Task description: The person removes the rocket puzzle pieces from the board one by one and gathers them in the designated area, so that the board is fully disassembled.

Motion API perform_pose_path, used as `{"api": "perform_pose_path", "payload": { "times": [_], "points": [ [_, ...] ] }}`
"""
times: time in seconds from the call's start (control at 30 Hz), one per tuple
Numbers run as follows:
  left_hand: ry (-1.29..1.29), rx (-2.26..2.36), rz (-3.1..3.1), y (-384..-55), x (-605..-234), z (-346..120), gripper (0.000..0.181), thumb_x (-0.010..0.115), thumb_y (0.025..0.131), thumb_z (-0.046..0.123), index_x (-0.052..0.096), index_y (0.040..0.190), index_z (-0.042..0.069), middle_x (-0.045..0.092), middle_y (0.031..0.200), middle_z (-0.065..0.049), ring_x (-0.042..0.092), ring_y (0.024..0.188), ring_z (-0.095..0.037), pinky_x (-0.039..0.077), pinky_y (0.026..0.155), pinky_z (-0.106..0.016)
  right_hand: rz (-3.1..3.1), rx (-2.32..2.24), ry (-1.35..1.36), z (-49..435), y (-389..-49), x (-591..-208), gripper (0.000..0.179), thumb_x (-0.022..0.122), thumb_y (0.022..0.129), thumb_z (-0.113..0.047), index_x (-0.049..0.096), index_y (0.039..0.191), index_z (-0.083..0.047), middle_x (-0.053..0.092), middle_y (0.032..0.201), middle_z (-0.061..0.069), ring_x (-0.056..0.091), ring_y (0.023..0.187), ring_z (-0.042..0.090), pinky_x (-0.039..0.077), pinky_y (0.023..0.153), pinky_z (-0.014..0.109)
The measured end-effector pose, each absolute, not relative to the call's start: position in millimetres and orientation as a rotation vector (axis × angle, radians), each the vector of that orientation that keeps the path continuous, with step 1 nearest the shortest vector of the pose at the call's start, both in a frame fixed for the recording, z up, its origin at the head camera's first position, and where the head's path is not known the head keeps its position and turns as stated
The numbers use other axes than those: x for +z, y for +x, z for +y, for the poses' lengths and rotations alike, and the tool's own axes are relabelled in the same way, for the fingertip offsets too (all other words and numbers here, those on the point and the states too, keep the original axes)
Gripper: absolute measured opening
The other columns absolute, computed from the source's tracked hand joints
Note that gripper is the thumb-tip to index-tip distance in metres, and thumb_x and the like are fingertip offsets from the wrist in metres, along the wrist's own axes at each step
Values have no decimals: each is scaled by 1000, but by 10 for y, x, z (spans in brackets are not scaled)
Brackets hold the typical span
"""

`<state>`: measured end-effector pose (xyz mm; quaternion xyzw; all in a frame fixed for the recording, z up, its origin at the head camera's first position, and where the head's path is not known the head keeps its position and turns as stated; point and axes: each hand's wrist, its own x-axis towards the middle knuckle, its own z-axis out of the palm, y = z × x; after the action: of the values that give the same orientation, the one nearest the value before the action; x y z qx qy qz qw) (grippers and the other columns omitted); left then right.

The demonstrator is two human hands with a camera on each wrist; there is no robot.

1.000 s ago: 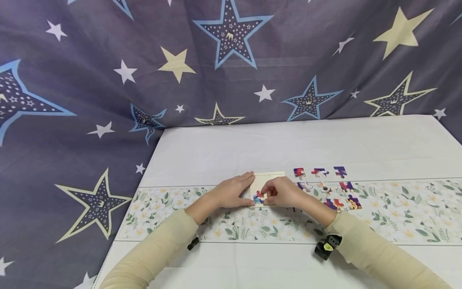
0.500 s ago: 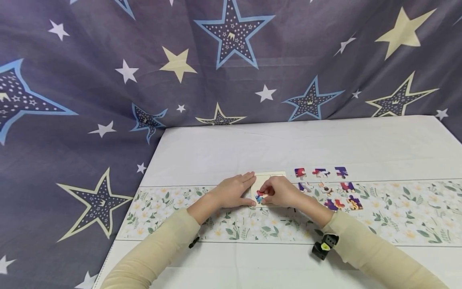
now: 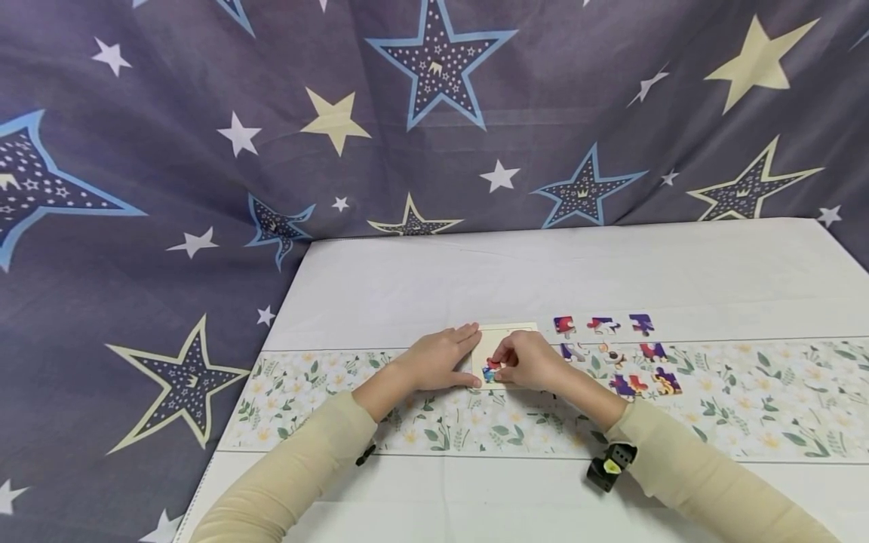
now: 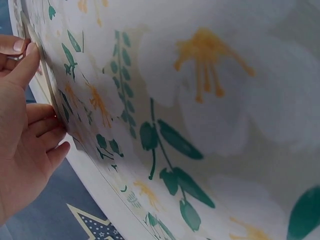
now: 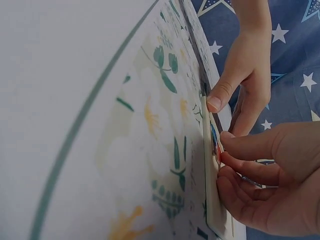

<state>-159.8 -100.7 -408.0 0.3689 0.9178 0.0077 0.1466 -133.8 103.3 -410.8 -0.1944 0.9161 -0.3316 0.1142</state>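
Note:
A pale puzzle board (image 3: 490, 343) lies flat on the tabletop in the head view. My left hand (image 3: 437, 362) rests along its left side, fingers extended, with the thumb at the near left corner. With thumb and fingertips, my right hand (image 3: 532, 362) pinches a small red-and-blue puzzle piece (image 3: 490, 369) in the board's near left part. In the right wrist view this piece (image 5: 216, 142) sits right at the board's surface, partly covered by the fingers. The left wrist view shows the left hand (image 4: 25, 120) at the board's edge.
Right of the board lie several loose puzzle pieces in rough rows, among them a red one (image 3: 563, 325), one with a dog's face (image 3: 613, 354) and a purple one (image 3: 640, 324). A floral strip (image 3: 767, 400) crosses the white table. A star-patterned cloth (image 3: 434, 166) hangs behind.
The right fingers and the pinched piece shift and turn slightly within the board's near left part. The left hand stays in place, and the loose pieces lie as before.

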Motion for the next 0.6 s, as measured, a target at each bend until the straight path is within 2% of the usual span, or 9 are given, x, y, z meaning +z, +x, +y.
{"api": "perform_pose_path", "payload": {
  "times": [0.3,0.6],
  "points": [
    [1069,31,2643,-1598,-4085,-1001,87,54,88,62,29,152,8,24,161,-8,29,148,-22,31,120,-37,2671,-999,-638,1040,-1345,-4119,21,76,78,-3,71,98,-3,65,79,6,55,67,6,47,61,17],
    [1081,38,2643,-1575,-4051,-990,86,57,88,59,32,150,6,28,159,-10,29,148,-22,31,119,-37,2675,-994,-593,1024,-1351,-4140,20,79,74,1,70,91,-4,62,78,6,52,66,9,45,60,19]
  ]
}}
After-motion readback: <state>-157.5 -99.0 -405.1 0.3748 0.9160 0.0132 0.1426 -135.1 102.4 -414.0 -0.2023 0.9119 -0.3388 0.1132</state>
